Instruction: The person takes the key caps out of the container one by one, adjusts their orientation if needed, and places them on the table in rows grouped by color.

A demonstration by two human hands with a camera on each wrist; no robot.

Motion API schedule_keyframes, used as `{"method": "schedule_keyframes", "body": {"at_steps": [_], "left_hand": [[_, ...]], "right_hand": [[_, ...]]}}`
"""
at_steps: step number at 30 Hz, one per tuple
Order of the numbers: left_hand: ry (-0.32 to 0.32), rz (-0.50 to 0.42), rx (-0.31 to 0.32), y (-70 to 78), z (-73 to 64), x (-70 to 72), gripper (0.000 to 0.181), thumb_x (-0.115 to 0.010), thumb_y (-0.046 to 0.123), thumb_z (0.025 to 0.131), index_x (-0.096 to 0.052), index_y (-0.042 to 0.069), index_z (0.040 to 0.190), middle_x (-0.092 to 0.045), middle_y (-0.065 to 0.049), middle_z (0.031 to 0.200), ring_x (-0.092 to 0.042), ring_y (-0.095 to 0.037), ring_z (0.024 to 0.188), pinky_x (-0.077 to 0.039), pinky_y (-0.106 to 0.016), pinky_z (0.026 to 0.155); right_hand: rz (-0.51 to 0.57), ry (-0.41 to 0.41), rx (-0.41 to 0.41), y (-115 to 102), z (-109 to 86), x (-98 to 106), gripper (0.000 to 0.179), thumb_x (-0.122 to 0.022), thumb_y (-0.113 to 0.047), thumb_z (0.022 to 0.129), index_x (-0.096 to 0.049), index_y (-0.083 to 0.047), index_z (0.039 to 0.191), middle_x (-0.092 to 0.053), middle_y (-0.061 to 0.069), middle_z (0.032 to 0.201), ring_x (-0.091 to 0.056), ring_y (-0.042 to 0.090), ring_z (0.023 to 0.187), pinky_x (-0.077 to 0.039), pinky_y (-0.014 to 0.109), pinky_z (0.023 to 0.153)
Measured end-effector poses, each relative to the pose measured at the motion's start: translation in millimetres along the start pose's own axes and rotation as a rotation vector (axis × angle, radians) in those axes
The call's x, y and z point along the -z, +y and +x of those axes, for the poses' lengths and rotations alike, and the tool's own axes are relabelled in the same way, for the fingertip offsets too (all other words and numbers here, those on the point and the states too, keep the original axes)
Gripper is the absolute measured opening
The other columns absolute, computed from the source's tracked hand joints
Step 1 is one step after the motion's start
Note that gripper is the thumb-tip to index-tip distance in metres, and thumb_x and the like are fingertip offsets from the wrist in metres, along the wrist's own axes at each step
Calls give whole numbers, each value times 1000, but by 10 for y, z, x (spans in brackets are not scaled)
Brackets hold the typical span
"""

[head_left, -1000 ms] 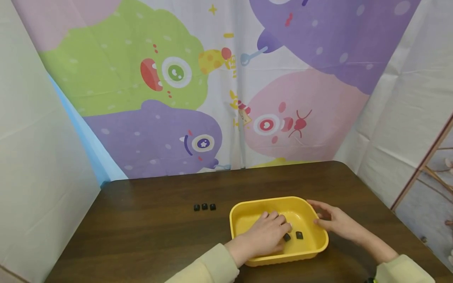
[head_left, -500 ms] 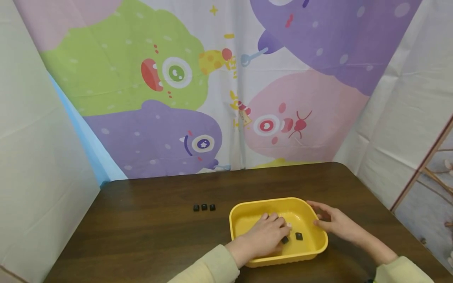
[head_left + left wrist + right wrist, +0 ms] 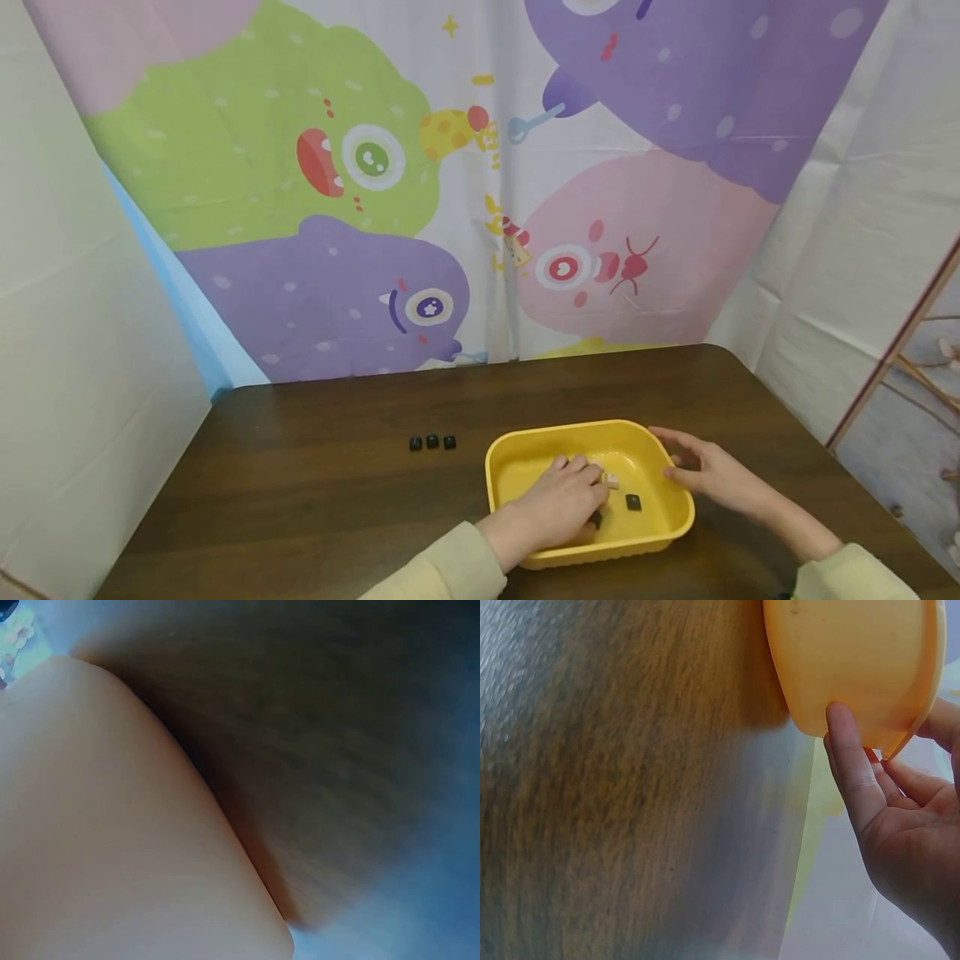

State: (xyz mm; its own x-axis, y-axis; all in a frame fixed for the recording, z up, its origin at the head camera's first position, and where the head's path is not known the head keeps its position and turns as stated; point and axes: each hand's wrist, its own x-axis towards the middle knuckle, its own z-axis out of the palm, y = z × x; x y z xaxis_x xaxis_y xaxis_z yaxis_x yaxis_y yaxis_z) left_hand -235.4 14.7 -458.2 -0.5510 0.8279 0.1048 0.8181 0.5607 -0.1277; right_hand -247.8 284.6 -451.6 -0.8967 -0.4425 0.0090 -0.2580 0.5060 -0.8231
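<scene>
In the head view, a yellow plastic basin [image 3: 600,553] stands on the dark wooden table. My left hand [image 3: 558,504] reaches down into it with bent fingers. A black keycap [image 3: 597,518] shows partly between its index finger and thumb; the palm side is hidden. Another black keycap [image 3: 633,502] and a cream-coloured small piece [image 3: 611,481] lie beside that hand on the basin floor. My right hand [image 3: 708,468] holds the basin's right end, thumb at the rim and fingers along the outer wall. The right wrist view shows one straight finger [image 3: 847,742] against that wall.
Three black keycaps [image 3: 432,442] sit in a row on the table [image 3: 315,492], left of the basin. Behind the table hangs a cartoon-print cloth [image 3: 360,308]. The left wrist view shows mostly blurred skin and table.
The partly covered black keycap has slid left and nearer, in between my left thumb and index finger. More of the cream piece shows now. My right hand stays at the basin.
</scene>
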Motion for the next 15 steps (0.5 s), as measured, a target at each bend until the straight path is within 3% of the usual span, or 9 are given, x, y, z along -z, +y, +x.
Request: {"method": "schedule_keyframes", "body": {"at_steps": [15], "left_hand": [[-40,-56,22,-21,-15,63,25,-70,41,80,-62,29,100,-53,11,115,-45,-7,98,-32,-24,76]], "right_hand": [[-23,13,11,-21,-1,9,58,-59,-19,92,-35,4,141,-40,30,139,-50,46,115,-50,27,78]]}}
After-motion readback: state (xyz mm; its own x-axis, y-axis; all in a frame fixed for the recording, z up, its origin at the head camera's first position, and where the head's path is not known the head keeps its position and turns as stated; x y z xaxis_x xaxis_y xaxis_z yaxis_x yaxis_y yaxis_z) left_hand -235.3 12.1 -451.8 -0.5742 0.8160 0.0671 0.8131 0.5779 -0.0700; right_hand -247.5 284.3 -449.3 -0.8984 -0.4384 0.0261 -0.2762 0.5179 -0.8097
